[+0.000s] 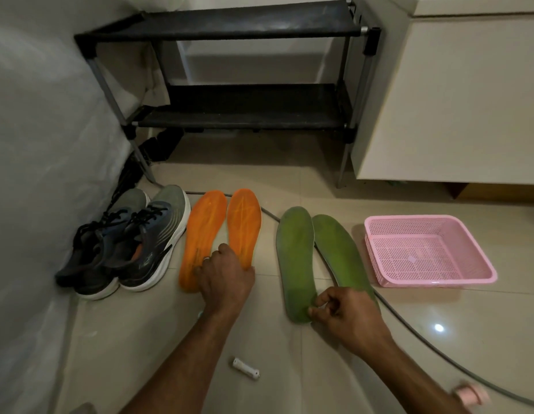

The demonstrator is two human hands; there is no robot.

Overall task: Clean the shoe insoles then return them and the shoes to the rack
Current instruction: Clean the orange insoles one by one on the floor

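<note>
Two orange insoles [204, 231] lie side by side on the tiled floor, with two green insoles [295, 252] to their right. My left hand [225, 279] rests over the heel ends of the orange pair, fingers curled on them. My right hand [346, 315] pinches the heel end of the left green insole. A pair of grey and dark running shoes [131, 243] stands at the left by the wall. The black two-shelf shoe rack [245, 118] stands behind, both shelves bare.
A pink mesh basket [427, 252] sits at the right. A grey hose [409, 324] runs across the floor under the insoles. A small white cylinder [245, 368] lies near me, and a pink object [469, 395] at the bottom right. A white cabinet [454, 100] stands beside the rack.
</note>
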